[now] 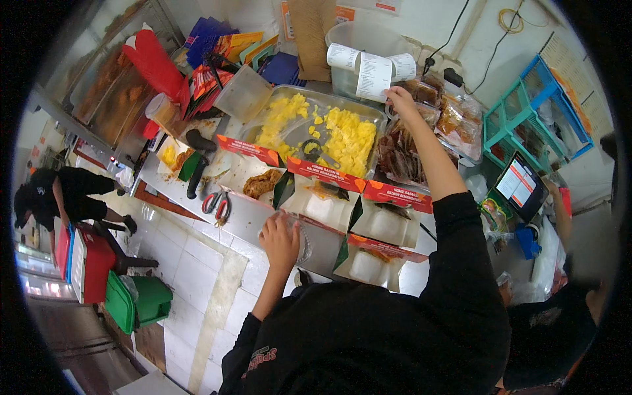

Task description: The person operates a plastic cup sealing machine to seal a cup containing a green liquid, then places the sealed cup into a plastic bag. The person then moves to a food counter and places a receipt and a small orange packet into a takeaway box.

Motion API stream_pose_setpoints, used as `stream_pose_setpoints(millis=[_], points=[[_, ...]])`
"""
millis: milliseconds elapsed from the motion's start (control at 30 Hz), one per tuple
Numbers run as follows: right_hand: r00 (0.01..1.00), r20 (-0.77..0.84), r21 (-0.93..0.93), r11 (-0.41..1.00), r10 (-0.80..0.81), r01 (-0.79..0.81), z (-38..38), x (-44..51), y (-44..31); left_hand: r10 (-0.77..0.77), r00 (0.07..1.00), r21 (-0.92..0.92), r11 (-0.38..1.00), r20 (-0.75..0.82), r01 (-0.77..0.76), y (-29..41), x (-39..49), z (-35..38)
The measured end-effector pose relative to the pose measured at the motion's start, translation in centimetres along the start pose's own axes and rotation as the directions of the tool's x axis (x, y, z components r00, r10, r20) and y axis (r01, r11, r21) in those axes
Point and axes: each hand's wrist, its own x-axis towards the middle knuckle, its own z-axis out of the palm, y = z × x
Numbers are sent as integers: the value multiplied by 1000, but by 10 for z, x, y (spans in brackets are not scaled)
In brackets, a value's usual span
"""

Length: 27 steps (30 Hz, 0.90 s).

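Observation:
My right hand [402, 102] pinches the lower corner of a printed paper slip [374, 76], which hangs with other slips over the rim of a translucent plastic tub [343, 84]. Over the counter's front edge, my left hand [279, 243] holds a clear plastic piece [307, 244]; its exact shape is hard to make out. Between the hands stand open printed cardboard boxes. One box holds fried chicken [261, 184]. Three others hold white blocks of rice, such as this rice portion [323, 207], with food behind. A metal tray [296, 89] of scrambled egg [348, 138] lies beyond them, with a black-handled utensil [311, 148] in it.
Red-handled scissors [223, 210] and a black-handled knife [197, 175] lie at left. Bagged sauces [456, 121], a tablet [521, 187] and a co-worker [548, 331] are at right. Another person [69, 195] stands beyond a red cooler box [94, 264] and green bin [138, 301].

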Motion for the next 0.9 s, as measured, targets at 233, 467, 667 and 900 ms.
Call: stream_pose_setpoints(millis=[233,467,667,900], points=[[993,-80,-120,990,-90,80,-16,-7,4,-69,962,-311,938,264,153,-41,9,-11],[962,274,-123,992,7,28,-65,-108,-69,-102,838,-275,918,537,287,-74,9,-32],[775,617,-112,960,-134,256,-76,-275,-92,-114,874,-466,809,471,357,-63,-12,-28],[453,891,-82,984,1,159,13,-380,-67,-227,667,-548,417,709,725,-27,-14,-59]])
